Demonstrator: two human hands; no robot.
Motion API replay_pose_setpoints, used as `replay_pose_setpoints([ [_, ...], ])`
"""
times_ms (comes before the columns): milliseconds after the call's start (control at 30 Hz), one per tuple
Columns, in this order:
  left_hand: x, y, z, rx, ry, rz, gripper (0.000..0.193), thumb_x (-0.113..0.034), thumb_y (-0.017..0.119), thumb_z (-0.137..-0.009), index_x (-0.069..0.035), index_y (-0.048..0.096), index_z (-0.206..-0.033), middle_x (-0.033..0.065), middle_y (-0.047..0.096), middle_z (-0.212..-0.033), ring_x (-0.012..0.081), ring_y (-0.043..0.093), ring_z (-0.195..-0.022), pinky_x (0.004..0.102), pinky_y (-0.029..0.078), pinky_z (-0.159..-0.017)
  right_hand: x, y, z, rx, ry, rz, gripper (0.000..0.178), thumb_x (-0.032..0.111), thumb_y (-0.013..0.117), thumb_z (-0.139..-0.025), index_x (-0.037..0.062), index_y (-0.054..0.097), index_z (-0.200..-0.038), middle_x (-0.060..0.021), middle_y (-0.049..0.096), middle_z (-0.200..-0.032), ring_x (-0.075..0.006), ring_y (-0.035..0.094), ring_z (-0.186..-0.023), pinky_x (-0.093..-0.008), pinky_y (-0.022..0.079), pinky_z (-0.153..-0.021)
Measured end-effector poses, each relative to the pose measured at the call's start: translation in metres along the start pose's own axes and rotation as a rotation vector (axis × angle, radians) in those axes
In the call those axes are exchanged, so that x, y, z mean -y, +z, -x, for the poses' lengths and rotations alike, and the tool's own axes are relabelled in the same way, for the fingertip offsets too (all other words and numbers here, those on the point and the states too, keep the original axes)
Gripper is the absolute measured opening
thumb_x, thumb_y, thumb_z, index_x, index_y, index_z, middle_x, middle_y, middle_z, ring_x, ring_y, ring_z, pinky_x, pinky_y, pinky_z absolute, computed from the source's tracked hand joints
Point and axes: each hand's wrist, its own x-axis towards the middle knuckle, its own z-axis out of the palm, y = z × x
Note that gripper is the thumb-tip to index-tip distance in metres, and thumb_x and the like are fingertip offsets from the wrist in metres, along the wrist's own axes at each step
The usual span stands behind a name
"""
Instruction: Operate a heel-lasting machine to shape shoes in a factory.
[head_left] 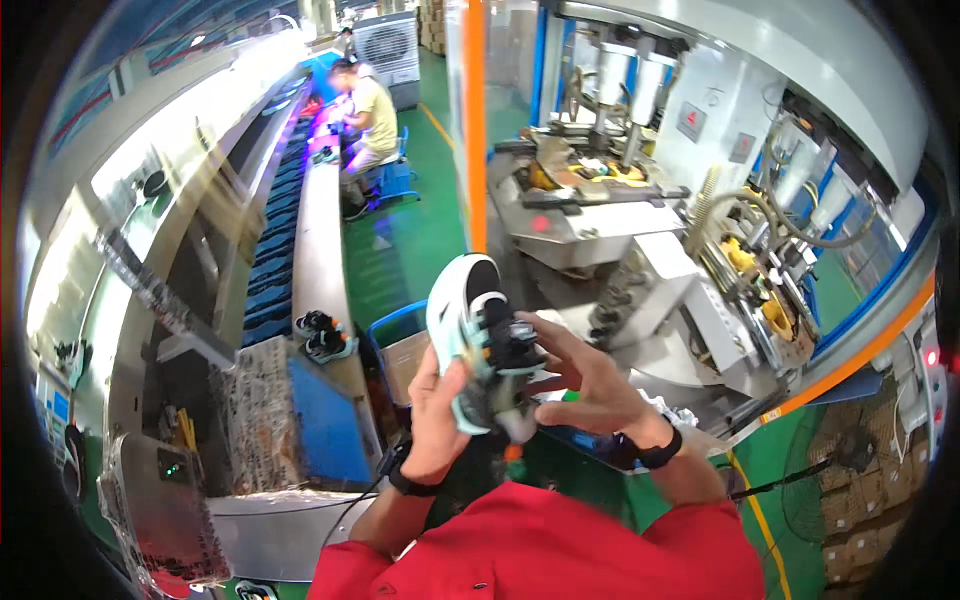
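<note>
In front of my chest a shoe is held up at a tilt, with a pale mint-and-white sole and a dark upper. My left hand grips it along its left side, thumb against the pale edge. On the other side my right hand curves around the black upper, its fingertips at the laces and its thumb lower down. A pale, blurred part shows at the shoe's lower end, with a small orange spot below; I cannot tell what it is.
To the left runs a long conveyor beside a pale ledge, where another dark shoe rests. Further along, a person sits at work. At right stands a large machine behind an orange post. Cartons and a fan are at lower right.
</note>
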Motion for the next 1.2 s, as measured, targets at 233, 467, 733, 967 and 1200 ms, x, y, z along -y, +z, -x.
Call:
replay_pose_setpoints([
  [233, 0.168, 0.114, -0.04, 0.417, -0.154, -0.502, 0.068, -0.025, 0.06, -0.096, 0.001, 0.027, -0.149, 0.0165, 0.045, -0.143, 0.0226, 0.046, -0.127, 0.0344, 0.036, -0.106, -0.091, -0.123, 0.105, -1.086, 0.135, -0.211, 0.06, 0.0, 0.073, -0.071, 0.0012, 0.053, -0.127, -0.0055, 0.064, -0.109, -0.0149, 0.06, -0.098, -0.029, 0.049, -0.09],
  [467, 0.354, 0.192, -0.128, 0.606, -0.521, -0.59, 0.077, -0.042, 0.06, -0.094, 0.008, 0.03, -0.144, 0.0238, 0.041, -0.145, 0.0293, 0.045, -0.131, 0.0373, 0.04, -0.106, -0.111, -0.22, 0.24, -1.546, 0.146, -0.012, 0.053, 0.005, 0.07, -0.072, -0.0056, 0.053, -0.121, -0.0085, 0.057, -0.112, -0.0156, 0.054, -0.096, -0.0296, 0.045, -0.089],
  [733, 0.528, 0.25, -0.226, 0.574, -0.438, -1.163, 0.085, -0.035, 0.07, -0.078, 0.01, 0.03, -0.137, 0.0305, 0.062, -0.113, 0.0417, 0.062, -0.105, 0.046, 0.05, -0.09, -0.075, -0.208, 0.288, -1.828, -0.005, 0.364, 0.064, 0.007, 0.066, -0.07, -0.0042, 0.05, -0.131, -0.01, 0.054, -0.122, -0.0194, 0.053, -0.109, -0.0326, 0.041, -0.099],
  [967, 0.569, 0.226, -0.269, 0.335, -0.326, -1.323, 0.06, -0.009, 0.061, -0.075, 0.007, 0.037, -0.128, 0.0331, 0.051, -0.126, 0.0461, 0.056, -0.109, 0.0494, 0.047, -0.093, -0.043, -0.243, 0.284, -1.832, 0.177, 0.601, 0.061, 0.005, 0.064, -0.074, -0.005, 0.048, -0.132, -0.0105, 0.057, -0.12, -0.0188, 0.056, -0.105, -0.0321, 0.044, -0.096],
  [1200, 0.373, 0.18, -0.241, 0.296, -1.104, -0.135, 0.026, -0.01, 0.068, -0.086, 0.002, 0.063, -0.108, 0.0106, 0.068, -0.097, 0.0234, 0.069, -0.082, 0.0433, 0.058, -0.068, -0.016, -0.433, 0.18, -1.44, 0.673, 0.663, 0.057, 0.021, 0.074, -0.069, -0.0105, 0.056, -0.113, -0.0109, 0.064, -0.085, -0.0209, 0.06, -0.072, -0.0296, 0.05, -0.066],
])
